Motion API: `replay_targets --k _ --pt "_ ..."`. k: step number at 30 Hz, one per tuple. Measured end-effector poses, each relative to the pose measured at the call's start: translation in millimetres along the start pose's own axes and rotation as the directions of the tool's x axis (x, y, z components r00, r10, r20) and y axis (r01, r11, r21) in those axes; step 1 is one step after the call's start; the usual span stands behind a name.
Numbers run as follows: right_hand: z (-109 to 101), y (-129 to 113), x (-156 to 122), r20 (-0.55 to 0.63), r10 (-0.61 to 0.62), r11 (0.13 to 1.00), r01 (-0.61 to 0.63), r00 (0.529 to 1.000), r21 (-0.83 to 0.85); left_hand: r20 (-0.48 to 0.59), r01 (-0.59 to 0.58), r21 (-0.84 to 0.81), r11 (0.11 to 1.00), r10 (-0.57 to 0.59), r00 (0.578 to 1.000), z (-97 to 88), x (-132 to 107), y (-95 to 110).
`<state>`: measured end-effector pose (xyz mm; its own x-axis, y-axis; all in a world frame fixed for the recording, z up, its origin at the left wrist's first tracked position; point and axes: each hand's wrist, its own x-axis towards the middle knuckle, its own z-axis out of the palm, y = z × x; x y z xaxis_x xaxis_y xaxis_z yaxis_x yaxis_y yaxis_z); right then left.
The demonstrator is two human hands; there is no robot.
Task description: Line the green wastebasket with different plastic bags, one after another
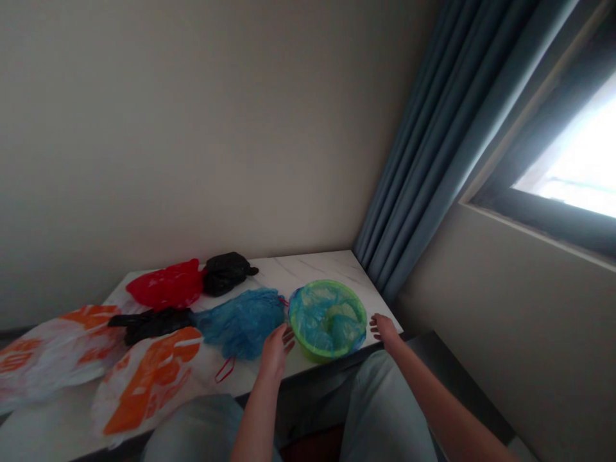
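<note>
- White surface (308,264), carries all bags + basin.
- 2 orange/white bags (149,378), L end.
- Blue bag (245,321), crumpled, mid-surface, just L of basin.
- Green basin (315,355), R part of surface, btwn the hands.
- Sheer blue liner bag (308,308), in basin, partly over rim.
- Red bag (168,285), at back nr wall.
- 2 black bags (226,274): 1 beside red, 1 nr blue.
- L hand (279,346): nothing gripped, fingers loosely bent by basin's L rim; contact unclear.
- R hand (384,326): nothing gripped, fingers apart, just off R rim.
</note>
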<state>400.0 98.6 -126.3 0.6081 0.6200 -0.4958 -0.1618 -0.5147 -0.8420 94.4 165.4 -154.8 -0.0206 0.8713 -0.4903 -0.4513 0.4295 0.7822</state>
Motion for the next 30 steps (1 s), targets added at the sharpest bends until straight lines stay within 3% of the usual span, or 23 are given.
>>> replay_targets --k 4,7,10,14,18,21,23,25,27,29,30 --pt "17.0 0.6 10.6 0.229 0.162 0.984 -0.174 0.96 0.035 0.071 0.056 -0.091 0.994 -0.049 0.996 1.7 -13.8 -6.3" --pt "26.9 -1.4 9.0 0.38 0.183 0.975 -0.217 0.907 0.048 0.044 0.079 -0.086 0.993 -0.075 0.996 5.4 -15.7 -5.7" --pt "30.2 -4.9 8.4 0.445 0.188 0.975 -0.22 0.876 0.02 0.034 0.114 -0.079 0.99 -0.112 0.993 6.6 -12.8 -4.6" --pt "31.0 -5.7 12.7 0.366 0.152 0.987 -0.157 0.918 -0.015 0.055 0.204 -0.175 0.963 -0.197 0.979 7.3 -7.9 -4.5" --pt "32.1 -4.7 16.4 0.186 0.047 0.996 -0.032 0.981 -0.078 0.049 0.237 -0.226 0.945 -0.232 0.972 10.1 -4.6 -7.3" --pt "30.2 -9.0 15.8 0.01 -0.09 0.979 0.09 0.996 -0.181 -0.011 0.114 -0.173 0.978 -0.118 0.993 10.4 -2.3 -11.4" --pt "28.7 -14.2 12.4 -0.07 -0.2 0.952 0.176 0.977 -0.251 -0.068 -0.06 0.022 0.998 0.061 0.996 9.7 -1.9 -13.4" --pt "29.4 -19.4 6.1 -0.106 -0.365 0.863 0.293 0.925 -0.412 -0.073 -0.259 0.341 0.904 0.301 0.951 10.0 -4.4 -13.9" --pt "33.5 -23.3 -2.2 -0.069 -0.534 0.677 0.377 0.843 -0.632 0.01 -0.394 0.622 0.677 0.496 0.868 13.0 -10.9 -13.2" --pt "39.9 -25.6 -10.4 0.023 -0.628 0.475 0.407 0.778 -0.78 0.139 -0.456 0.788 0.414 0.602 0.786 19.0 -20.3 -12.3" --pt "43.1 -26.3 -13.8 0.058 -0.642 0.421 0.415 0.765 -0.806 0.196 -0.464 0.833 0.302 0.623 0.757 22.6 -25.2 -12.0"
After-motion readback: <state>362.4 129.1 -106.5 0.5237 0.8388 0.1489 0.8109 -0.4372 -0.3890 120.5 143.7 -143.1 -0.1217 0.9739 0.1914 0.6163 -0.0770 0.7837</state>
